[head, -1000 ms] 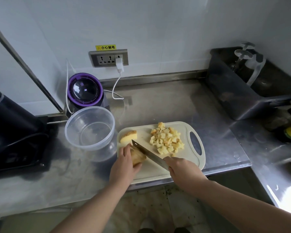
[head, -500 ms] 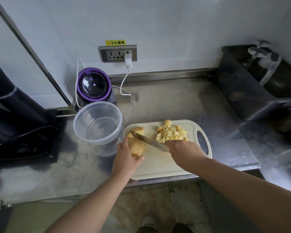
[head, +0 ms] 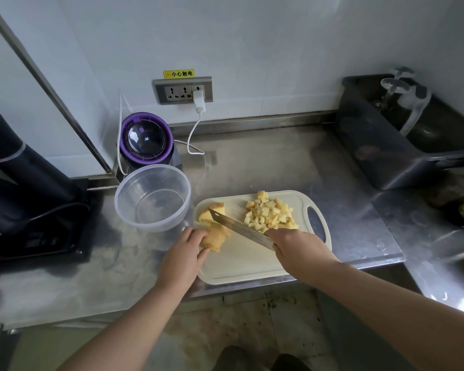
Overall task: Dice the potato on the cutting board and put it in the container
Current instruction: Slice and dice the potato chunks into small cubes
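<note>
A cream cutting board point(head: 241, 263) lies near the steel counter's front edge. My left hand point(head: 185, 253) holds a potato chunk point(head: 216, 238) at the board's left side. My right hand point(head: 298, 245) grips a knife point(head: 236, 227) whose blade slants across the board, its tip over the potato. A second potato piece point(head: 212, 211) sits behind the blade near the board's far left corner. A heap of diced potato point(head: 271, 212) lies at the board's far right. The clear round container point(head: 153, 196) stands just left of the board with nothing in it.
A purple-rimmed appliance point(head: 145, 140) stands behind the container, with a white cable point(head: 193, 137) running to a wall socket. A black machine point(head: 24, 188) fills the left side. A dark bin point(head: 402, 135) with glassware sits at the back right.
The knife has shifted on the potato chunk, blade tip now further toward the back piece. The view has moved a little; both hands keep their hold.
</note>
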Action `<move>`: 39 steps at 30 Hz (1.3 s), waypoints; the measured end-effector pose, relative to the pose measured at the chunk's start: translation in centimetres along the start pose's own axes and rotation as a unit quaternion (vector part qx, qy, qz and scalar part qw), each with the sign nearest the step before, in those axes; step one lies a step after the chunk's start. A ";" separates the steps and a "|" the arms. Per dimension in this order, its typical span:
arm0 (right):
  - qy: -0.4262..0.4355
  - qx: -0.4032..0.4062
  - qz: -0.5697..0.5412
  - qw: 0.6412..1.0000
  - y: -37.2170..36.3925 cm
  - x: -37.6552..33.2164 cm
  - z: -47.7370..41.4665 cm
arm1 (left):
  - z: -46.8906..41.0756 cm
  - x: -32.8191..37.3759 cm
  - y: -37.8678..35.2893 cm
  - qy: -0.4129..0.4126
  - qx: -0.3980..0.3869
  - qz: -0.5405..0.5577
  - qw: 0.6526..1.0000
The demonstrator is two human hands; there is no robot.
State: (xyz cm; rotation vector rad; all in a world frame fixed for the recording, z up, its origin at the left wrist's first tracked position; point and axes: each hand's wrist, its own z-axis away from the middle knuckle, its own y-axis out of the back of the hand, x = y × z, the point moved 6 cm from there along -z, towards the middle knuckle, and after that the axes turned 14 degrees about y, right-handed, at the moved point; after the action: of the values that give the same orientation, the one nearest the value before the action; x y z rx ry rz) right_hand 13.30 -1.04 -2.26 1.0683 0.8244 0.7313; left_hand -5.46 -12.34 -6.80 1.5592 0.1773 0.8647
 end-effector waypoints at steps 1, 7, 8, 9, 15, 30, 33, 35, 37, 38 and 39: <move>-0.001 0.002 0.003 1.000 -0.1 0.0 0.0 | 0.1 -0.1 0.0 -0.009 0.007 -0.006 1.000; -0.018 -0.021 0.012 1.000 -0.7 0.4 0.0 | 0.3 -0.5 -0.3 -0.075 0.032 -0.034 0.996; -0.022 -0.025 0.011 0.999 -0.8 0.4 0.0 | 0.3 -0.4 -0.3 -0.083 0.033 -0.040 0.995; -0.026 -0.030 0.011 0.999 -0.9 0.4 -0.1 | 0.4 -0.5 -0.3 -0.087 0.031 -0.044 0.995; -0.037 -0.064 0.001 0.997 -1.2 -0.1 -0.6 | 0.0 0.0 -0.4 -0.048 -0.012 -0.078 0.996; -0.040 -0.017 -0.013 0.999 0.4 1.3 0.9 | 1.2 4.0 -2.3 0.026 -0.161 0.061 0.985; -0.063 0.004 -0.048 0.997 0.5 2.1 2.5 | 0.8 5.4 -3.7 0.117 -0.178 0.150 0.965; -0.074 0.008 -0.060 0.995 0.3 2.4 3.4 | 0.6 5.7 -4.1 0.158 -0.168 0.176 0.957; -0.079 0.003 -0.076 0.994 -0.1 2.3 4.0 | 0.5 5.7 -4.1 0.149 -0.155 0.147 0.965; -0.083 -0.003 -0.087 0.993 -0.4 2.3 4.3 | 0.6 5.6 -4.1 0.135 -0.155 0.122 0.971; -0.087 -0.009 -0.096 0.992 -0.6 2.2 4.5 | 0.7 5.4 -4.1 0.116 -0.159 0.094 0.976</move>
State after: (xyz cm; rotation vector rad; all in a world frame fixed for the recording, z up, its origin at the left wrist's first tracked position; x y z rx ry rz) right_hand 18.33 -1.38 -2.20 1.0061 0.7572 0.4759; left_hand 0.30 -8.92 -8.22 1.1857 0.0542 1.1648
